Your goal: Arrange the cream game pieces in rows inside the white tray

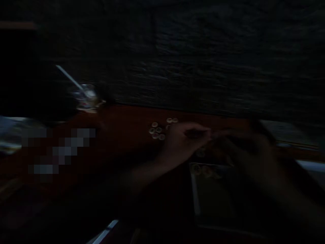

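The scene is very dark and somewhat blurred. Reaching in over a reddish-brown table, my left hand has its thumb and index finger drawn together in a pinch. My right hand comes from the right, fingers curled, its tips close to the left fingertips. Anything held between them is too dark to make out. Small round discs with pale rims lie in a loose group just left of my left hand. More discs sit below the hands, at the upper edge of a flat dark rectangular panel with a pale border.
At the back left stands a clear cup with a straw. A dark, rough-textured wall runs behind the table. Pale flat items lie at the right, and something pale and shiny is at the left edge.
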A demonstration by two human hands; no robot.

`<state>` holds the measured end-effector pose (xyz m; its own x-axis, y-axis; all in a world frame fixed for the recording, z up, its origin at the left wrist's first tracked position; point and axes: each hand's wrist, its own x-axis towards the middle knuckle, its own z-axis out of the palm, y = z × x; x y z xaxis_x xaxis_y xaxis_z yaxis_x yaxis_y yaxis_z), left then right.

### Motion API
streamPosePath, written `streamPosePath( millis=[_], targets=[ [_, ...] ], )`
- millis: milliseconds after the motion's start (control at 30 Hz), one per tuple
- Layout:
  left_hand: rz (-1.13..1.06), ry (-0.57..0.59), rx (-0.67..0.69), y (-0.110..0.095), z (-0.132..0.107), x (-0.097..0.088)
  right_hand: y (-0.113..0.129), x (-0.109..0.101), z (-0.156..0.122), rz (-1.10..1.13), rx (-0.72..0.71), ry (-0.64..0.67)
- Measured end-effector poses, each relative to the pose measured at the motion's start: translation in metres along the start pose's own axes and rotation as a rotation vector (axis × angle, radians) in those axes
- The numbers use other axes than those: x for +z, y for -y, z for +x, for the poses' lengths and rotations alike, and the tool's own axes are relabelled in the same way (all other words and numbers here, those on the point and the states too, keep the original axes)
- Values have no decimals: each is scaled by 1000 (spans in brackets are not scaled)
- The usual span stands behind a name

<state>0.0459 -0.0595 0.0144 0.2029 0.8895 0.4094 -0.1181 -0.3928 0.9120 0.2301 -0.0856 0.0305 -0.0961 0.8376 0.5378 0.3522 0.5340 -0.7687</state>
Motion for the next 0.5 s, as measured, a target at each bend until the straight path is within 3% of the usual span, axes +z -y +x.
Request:
streamPosePath(
  millis=[133, 233, 500],
  targets=[
    [37, -37, -76, -5, 3, -1, -4, 9, 6, 193, 184, 35],
    [-42, -83, -68, -2, 2, 2, -13, 10, 3, 266, 174, 28],
    [-130, -15, -132, 1, 3, 1, -7, 8, 1, 286, 227, 25]
  ],
)
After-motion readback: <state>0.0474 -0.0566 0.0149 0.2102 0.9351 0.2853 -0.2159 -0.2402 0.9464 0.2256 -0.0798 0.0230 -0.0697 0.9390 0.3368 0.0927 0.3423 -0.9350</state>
